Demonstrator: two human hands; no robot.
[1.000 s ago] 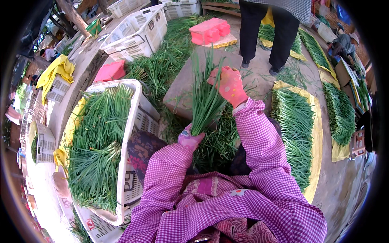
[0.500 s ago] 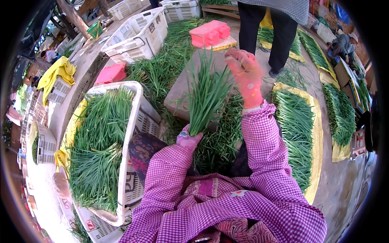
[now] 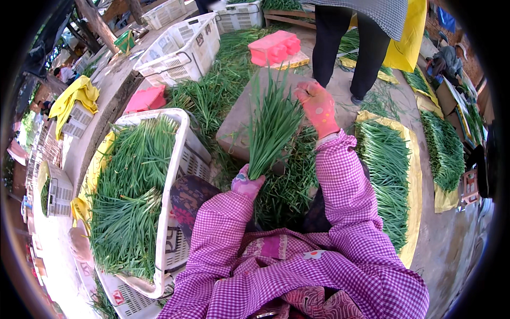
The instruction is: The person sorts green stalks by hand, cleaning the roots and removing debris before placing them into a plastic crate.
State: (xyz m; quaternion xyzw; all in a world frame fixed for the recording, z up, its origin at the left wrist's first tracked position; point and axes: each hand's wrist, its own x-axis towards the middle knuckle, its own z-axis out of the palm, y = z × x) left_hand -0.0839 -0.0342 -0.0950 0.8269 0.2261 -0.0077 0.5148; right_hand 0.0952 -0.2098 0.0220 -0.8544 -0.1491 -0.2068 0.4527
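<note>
A bunch of garlic chives (image 3: 270,125) stands nearly upright in my left hand (image 3: 247,184), whose pale pink-purple glove is closed round the lower end. The green leaf tips fan out away from me. Just right of those tips is my right hand (image 3: 317,109), raised in an orange glove, its fingers curled together. Whether anything is pinched in them I cannot make out. Loose chives (image 3: 289,194) lie heaped between my knees. Beyond the bunch sits a grey flat block (image 3: 236,125), partly covered by the leaves.
At my left stands a white crate (image 3: 183,119) full of chives. Right of me, chives lie in rows on a yellow sheet (image 3: 414,175). Ahead are a pink block-shaped object (image 3: 274,47), a white crate (image 3: 204,58) and a standing person's legs (image 3: 366,53).
My right hand has come down and slightly left, nearer to the bunch. My left hand has barely moved. A large yellow sheet now shows beside the standing person.
</note>
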